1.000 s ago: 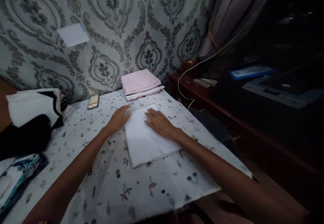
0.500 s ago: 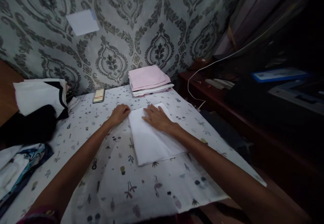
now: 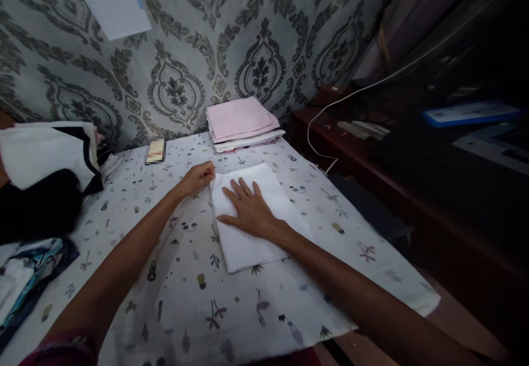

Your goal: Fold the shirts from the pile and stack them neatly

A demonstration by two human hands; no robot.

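Observation:
A folded white cloth [image 3: 243,247] lies flat on the patterned white sheet [image 3: 194,311] in the middle of the view. My right hand [image 3: 248,209] rests on top of it, palm down with the fingers spread. At the cloth's far left corner, my left hand [image 3: 200,177] is closed, its fingertips pinching the corner. Beyond the cloth, near the wall, sits a stack of folded cloths with a pink one [image 3: 239,118] on top.
White and black garments [image 3: 45,151] and a blue patterned bundle [image 3: 37,272] lie at the left. A small pixelated item [image 3: 155,151] is near the wall. On the right, a white cable [image 3: 309,134] hangs over a dark red surface [image 3: 306,118].
My right hand has slid nearer and slightly left over the white cloth, its fingers spreading wider. My left hand stays at the corner, now pinching it. The view has shifted a little.

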